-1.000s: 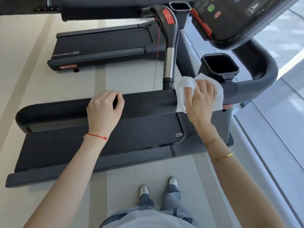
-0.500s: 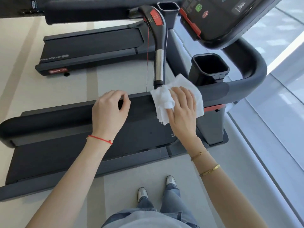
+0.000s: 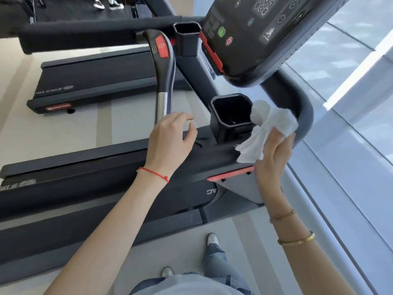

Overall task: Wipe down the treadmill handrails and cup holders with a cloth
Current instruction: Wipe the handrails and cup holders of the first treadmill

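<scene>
Head view: left hand [image 3: 168,143] hovers with loosely curled fingers, holding nothing, above the dark handrail [image 3: 106,165], left of the nearer cup holder [image 3: 231,116]. Pale floor [image 3: 63,128] lies beneath and a window [image 3: 350,81] runs along the right. Right hand [image 3: 272,158] clutches the bunched white cloth [image 3: 270,126] just right of that cup holder, touching its rim.

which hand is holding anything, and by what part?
Right hand grips the white cloth by its bunched lower edge. Left hand holds nothing, fingers loosely curled above the handrail.
</scene>
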`<state>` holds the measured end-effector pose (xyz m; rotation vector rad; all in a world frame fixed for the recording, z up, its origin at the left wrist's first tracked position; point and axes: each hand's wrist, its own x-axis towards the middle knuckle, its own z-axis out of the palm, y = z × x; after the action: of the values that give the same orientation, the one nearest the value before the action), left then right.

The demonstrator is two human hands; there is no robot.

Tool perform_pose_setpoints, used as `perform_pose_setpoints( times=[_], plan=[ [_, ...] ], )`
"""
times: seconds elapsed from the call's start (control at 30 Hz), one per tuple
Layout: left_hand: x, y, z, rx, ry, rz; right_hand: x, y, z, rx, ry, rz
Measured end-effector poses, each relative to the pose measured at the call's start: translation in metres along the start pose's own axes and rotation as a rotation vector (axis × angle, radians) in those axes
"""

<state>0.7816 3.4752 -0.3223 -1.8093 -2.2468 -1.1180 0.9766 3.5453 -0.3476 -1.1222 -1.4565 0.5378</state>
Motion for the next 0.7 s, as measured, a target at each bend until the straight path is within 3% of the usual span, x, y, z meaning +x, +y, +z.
perform_pose_setpoints(
  times=[0.07,0.2,0.33,0.43,0.6,0.7],
  plan=[
    [0.012,0.009,0.013,0.008,-0.043,-0.044,0.038,0.008,-0.009,-0.101,-0.084,-0.141],
    [0.035,0.023,0.038,0.004,-0.136,-0.151,0.099,0.020,0.001,-0.416,-0.683,-0.465],
    [0.047,0.031,0.057,0.010,-0.189,-0.235,0.120,0.023,0.022,-0.621,-1.118,-0.563],
    [0.048,0.032,0.067,0.001,-0.223,-0.268,0.128,0.027,0.019,-0.613,-1.244,-0.531],
    [0.056,0.024,0.073,-0.061,-0.265,-0.306,0.144,0.031,0.021,-0.622,-1.318,-0.675],
    [0.061,0.021,0.073,-0.062,-0.285,-0.319,0.147,0.025,0.034,-0.685,-1.422,-0.626]
  ],
)
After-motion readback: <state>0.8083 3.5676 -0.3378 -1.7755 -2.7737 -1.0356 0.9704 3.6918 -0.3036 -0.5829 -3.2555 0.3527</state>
